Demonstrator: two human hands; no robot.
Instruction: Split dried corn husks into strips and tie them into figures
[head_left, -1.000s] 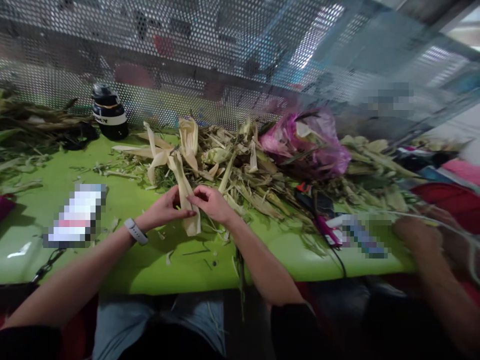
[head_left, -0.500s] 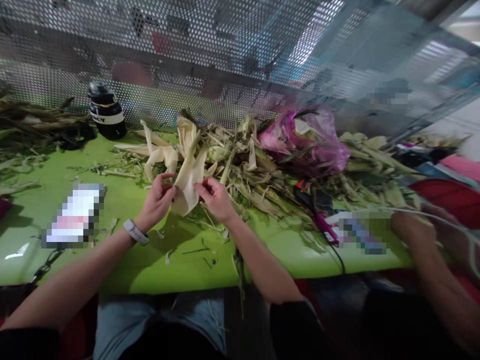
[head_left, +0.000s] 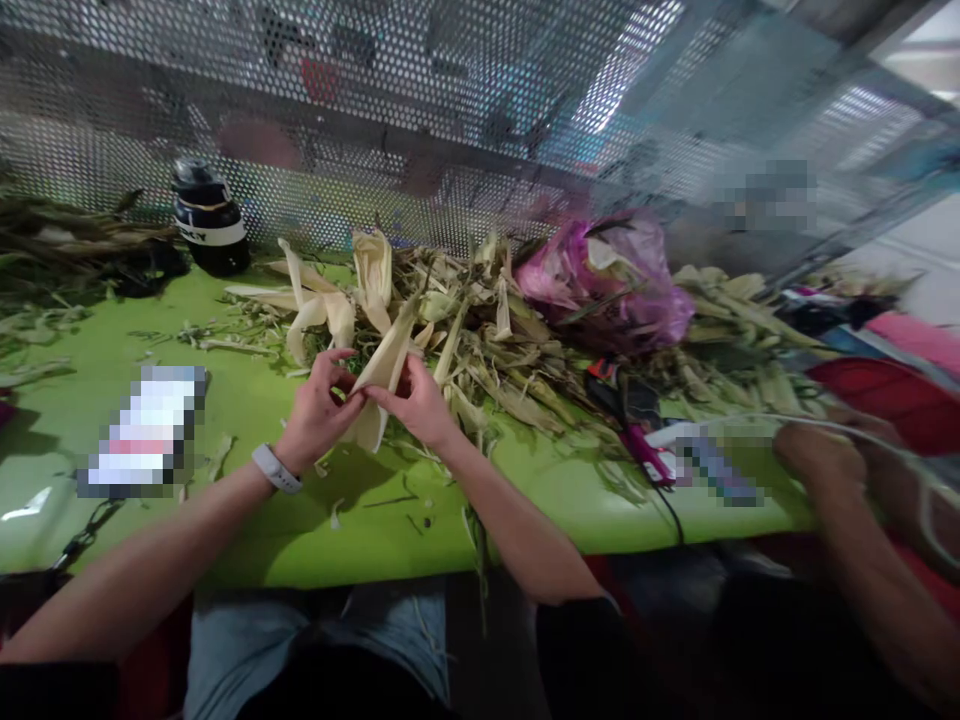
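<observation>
Cream corn husk (head_left: 388,352): spread wide half a second ago, now folded over and narrower; probably being gathered or folded rather than opened out. Lies right of the black bottle (head_left: 211,225) and nearer the wearer, between left hand (head_left: 312,410) and right hand (head_left: 423,404), touching both. Left hand: pinching the husk, thumb against fingers. Right hand: pinching likewise, thumb tip close to the left thumb, some fingers hidden behind the husk. Pink plastic bag (head_left: 607,290): farther right of the same bottle.
</observation>
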